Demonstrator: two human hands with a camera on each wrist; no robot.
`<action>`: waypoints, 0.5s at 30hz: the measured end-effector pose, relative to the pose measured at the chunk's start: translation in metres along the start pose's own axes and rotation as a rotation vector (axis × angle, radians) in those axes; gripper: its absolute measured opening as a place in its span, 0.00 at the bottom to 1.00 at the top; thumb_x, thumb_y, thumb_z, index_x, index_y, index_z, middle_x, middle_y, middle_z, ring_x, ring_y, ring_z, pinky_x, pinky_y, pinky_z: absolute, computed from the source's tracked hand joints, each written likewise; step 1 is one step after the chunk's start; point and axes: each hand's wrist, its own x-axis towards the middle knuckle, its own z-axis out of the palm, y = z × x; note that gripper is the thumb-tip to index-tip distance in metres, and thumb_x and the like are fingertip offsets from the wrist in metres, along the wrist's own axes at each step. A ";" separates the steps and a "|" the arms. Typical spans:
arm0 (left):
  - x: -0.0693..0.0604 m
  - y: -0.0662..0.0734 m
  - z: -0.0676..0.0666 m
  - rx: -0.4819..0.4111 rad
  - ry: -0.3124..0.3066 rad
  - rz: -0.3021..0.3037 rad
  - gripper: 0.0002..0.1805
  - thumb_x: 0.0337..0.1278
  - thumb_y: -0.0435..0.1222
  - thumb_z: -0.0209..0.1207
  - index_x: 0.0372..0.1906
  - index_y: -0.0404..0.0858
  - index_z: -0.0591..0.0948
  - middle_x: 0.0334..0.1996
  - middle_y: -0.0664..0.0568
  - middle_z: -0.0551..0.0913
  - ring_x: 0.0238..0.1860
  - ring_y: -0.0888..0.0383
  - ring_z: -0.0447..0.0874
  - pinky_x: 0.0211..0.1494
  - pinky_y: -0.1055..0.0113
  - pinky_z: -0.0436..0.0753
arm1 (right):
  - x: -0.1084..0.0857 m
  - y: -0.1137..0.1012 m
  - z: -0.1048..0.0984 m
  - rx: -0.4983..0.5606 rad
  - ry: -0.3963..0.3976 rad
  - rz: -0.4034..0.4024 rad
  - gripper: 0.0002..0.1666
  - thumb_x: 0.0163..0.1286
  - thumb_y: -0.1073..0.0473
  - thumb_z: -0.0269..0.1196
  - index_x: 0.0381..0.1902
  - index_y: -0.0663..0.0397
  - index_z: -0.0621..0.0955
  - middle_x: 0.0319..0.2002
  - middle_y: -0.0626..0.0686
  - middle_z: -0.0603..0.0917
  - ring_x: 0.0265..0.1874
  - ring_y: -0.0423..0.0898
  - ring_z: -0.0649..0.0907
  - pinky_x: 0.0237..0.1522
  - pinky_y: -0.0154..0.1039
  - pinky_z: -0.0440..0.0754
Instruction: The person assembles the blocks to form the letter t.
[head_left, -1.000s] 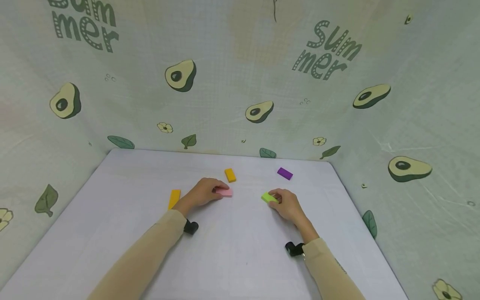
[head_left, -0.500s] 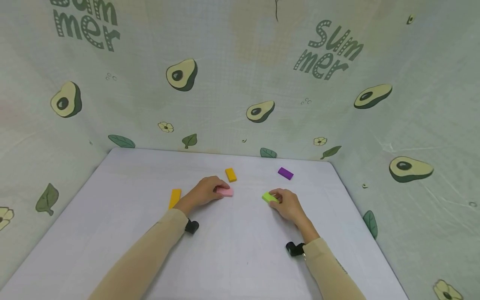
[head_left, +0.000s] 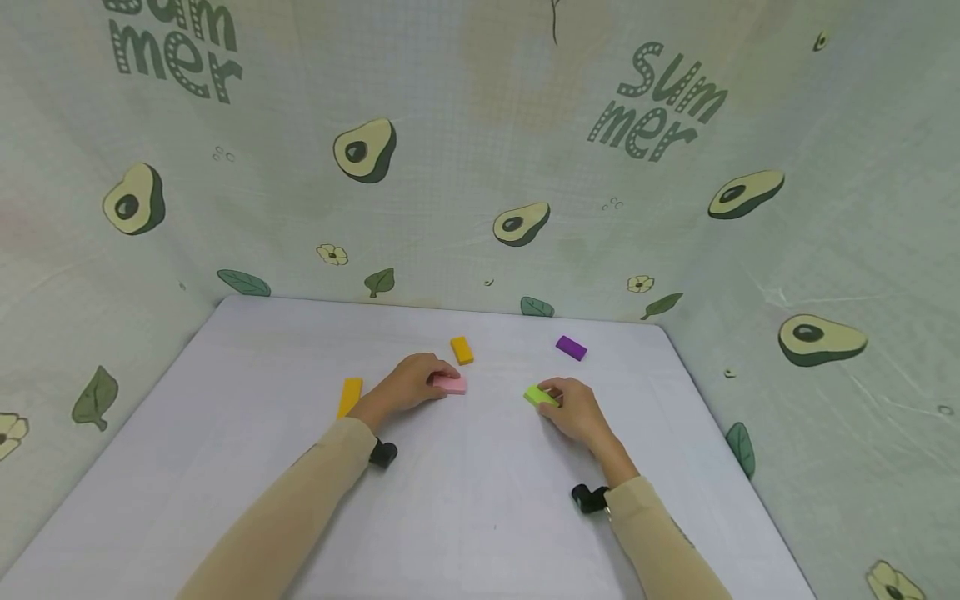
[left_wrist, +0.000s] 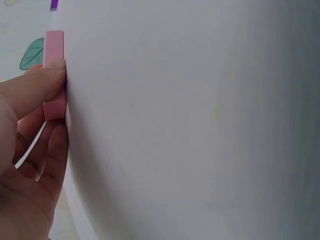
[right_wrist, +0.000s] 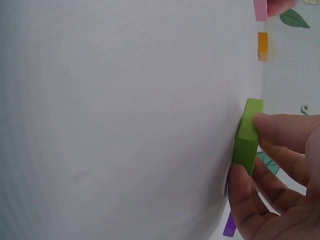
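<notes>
My left hand (head_left: 410,382) pinches a pink rectangular block (head_left: 452,385) on the white tabletop, left of the middle. In the left wrist view the thumb lies along the side of the pink block (left_wrist: 54,47), with other fingers behind it. To the right, my right hand (head_left: 576,408) grips a lime-green block (head_left: 536,395) between thumb and fingers. The right wrist view shows the green block (right_wrist: 248,125) low at the table surface, tilted slightly. Whether either block touches the table is hard to tell.
A short orange block (head_left: 461,350) lies just behind the pink one. Farther right at the back is a purple block (head_left: 572,347). A longer orange block (head_left: 349,397) lies beside my left wrist, partly covered by it. Printed cloth (head_left: 450,167) walls the table's back and sides.
</notes>
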 end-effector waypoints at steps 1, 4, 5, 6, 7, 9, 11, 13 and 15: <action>0.000 0.000 0.000 -0.001 -0.001 0.000 0.20 0.65 0.34 0.72 0.60 0.48 0.87 0.44 0.57 0.82 0.46 0.56 0.74 0.55 0.61 0.76 | 0.000 0.000 0.000 -0.005 0.001 -0.007 0.21 0.70 0.61 0.72 0.60 0.55 0.86 0.51 0.58 0.87 0.49 0.53 0.84 0.56 0.55 0.84; 0.002 -0.001 0.001 -0.009 -0.004 -0.004 0.20 0.65 0.34 0.72 0.60 0.48 0.87 0.44 0.57 0.82 0.46 0.55 0.74 0.56 0.60 0.77 | 0.000 0.000 -0.001 -0.016 0.008 -0.024 0.20 0.70 0.61 0.72 0.59 0.55 0.87 0.50 0.57 0.86 0.47 0.52 0.83 0.54 0.54 0.84; 0.002 -0.001 0.001 -0.011 -0.005 -0.008 0.20 0.65 0.34 0.72 0.61 0.48 0.87 0.44 0.56 0.82 0.47 0.55 0.74 0.57 0.60 0.77 | 0.000 0.000 -0.002 -0.017 0.010 -0.031 0.20 0.69 0.61 0.72 0.59 0.56 0.87 0.50 0.57 0.86 0.46 0.52 0.83 0.53 0.54 0.84; 0.002 0.000 0.001 -0.012 -0.005 -0.012 0.20 0.65 0.34 0.72 0.61 0.48 0.87 0.44 0.56 0.82 0.47 0.55 0.75 0.57 0.60 0.77 | 0.000 0.000 -0.002 -0.019 0.011 -0.038 0.20 0.69 0.61 0.72 0.58 0.56 0.87 0.49 0.57 0.86 0.46 0.52 0.83 0.53 0.54 0.84; 0.002 0.000 0.001 -0.011 -0.006 -0.015 0.20 0.65 0.34 0.72 0.61 0.48 0.87 0.45 0.56 0.82 0.47 0.55 0.75 0.58 0.59 0.77 | 0.000 0.000 -0.002 -0.021 0.011 -0.043 0.20 0.69 0.61 0.73 0.58 0.56 0.87 0.49 0.57 0.86 0.45 0.52 0.83 0.52 0.54 0.84; 0.002 0.000 0.001 -0.008 -0.007 -0.022 0.20 0.65 0.34 0.72 0.61 0.48 0.87 0.46 0.56 0.82 0.48 0.55 0.75 0.59 0.59 0.78 | 0.000 -0.001 -0.003 -0.024 0.010 -0.048 0.20 0.68 0.61 0.73 0.57 0.56 0.87 0.48 0.57 0.86 0.45 0.52 0.83 0.52 0.53 0.84; 0.001 0.000 0.001 -0.006 -0.007 -0.026 0.20 0.65 0.35 0.72 0.61 0.49 0.87 0.47 0.56 0.83 0.49 0.55 0.75 0.60 0.59 0.78 | 0.001 -0.002 -0.004 -0.023 0.008 -0.048 0.20 0.68 0.61 0.74 0.57 0.56 0.87 0.48 0.57 0.86 0.45 0.52 0.83 0.52 0.53 0.84; 0.001 0.000 0.000 -0.005 -0.008 -0.028 0.20 0.65 0.34 0.72 0.61 0.49 0.87 0.47 0.56 0.83 0.49 0.55 0.75 0.60 0.58 0.78 | 0.001 -0.003 -0.004 -0.028 0.005 -0.048 0.20 0.68 0.61 0.74 0.57 0.56 0.87 0.48 0.57 0.86 0.46 0.52 0.84 0.53 0.54 0.84; 0.001 0.000 0.000 -0.006 -0.008 -0.027 0.20 0.65 0.34 0.72 0.61 0.49 0.87 0.47 0.55 0.83 0.49 0.55 0.75 0.59 0.58 0.78 | 0.000 -0.003 -0.005 -0.034 0.004 -0.050 0.20 0.68 0.61 0.74 0.58 0.56 0.87 0.48 0.57 0.87 0.46 0.53 0.84 0.53 0.54 0.84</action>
